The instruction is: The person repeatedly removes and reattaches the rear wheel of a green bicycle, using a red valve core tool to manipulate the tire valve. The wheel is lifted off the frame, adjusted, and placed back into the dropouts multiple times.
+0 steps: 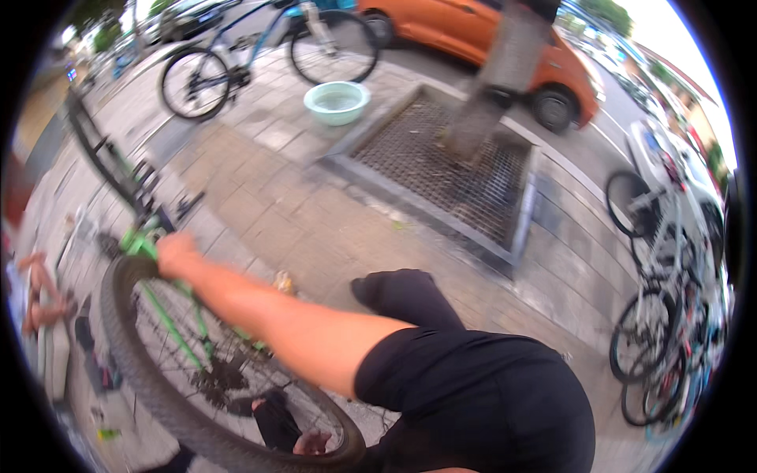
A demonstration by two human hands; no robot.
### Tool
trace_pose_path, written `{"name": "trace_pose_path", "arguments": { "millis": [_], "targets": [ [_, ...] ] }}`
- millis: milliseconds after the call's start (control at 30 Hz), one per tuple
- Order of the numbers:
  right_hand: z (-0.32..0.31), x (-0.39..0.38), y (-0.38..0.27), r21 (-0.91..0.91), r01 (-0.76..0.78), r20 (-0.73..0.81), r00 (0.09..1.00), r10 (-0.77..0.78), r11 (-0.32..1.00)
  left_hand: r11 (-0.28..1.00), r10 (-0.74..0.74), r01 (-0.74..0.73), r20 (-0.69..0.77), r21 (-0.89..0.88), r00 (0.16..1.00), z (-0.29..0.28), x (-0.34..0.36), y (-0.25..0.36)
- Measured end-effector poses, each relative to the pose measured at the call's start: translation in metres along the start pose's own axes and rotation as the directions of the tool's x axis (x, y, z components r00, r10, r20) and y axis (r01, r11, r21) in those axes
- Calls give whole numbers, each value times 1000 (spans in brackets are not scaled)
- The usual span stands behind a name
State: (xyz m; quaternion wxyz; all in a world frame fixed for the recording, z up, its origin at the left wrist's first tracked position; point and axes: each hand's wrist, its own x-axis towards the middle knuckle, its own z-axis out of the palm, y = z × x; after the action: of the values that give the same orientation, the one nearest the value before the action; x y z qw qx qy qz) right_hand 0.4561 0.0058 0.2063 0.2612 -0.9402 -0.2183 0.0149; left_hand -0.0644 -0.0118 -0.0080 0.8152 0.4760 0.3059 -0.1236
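I have the right hand clamped on the green metal bicycle frame on my left, beside its black knobbly tyre; lower down, I cannot tell whether the left hand grips anything

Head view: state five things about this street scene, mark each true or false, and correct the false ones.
1. The outstretched bare hand is at the green bicycle. True.
2. The basin on the pavement is dark red. False: it is pale green.
3. A tree trunk rises from a bed covered with a grate. True.
4. The blue bicycle lies flat on its side. False: it stands upright on both wheels.
5. The car behind the tree trunk is white. False: it is orange.
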Motion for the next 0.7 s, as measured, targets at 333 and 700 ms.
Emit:
{"name": "trace_pose_path", "arguments": {
  "millis": [333, 700],
  "targets": [
    [-2, 4, 37, -38, 127, 188, 975, -118, 991, 816, 444, -450, 106, 364, 890, 80, -70, 27],
    [-34, -4, 32, 38, -69, 131, 989, 63, 997, 848, 370, -367, 68, 382, 926, 79, -49, 9]
  ]
}}
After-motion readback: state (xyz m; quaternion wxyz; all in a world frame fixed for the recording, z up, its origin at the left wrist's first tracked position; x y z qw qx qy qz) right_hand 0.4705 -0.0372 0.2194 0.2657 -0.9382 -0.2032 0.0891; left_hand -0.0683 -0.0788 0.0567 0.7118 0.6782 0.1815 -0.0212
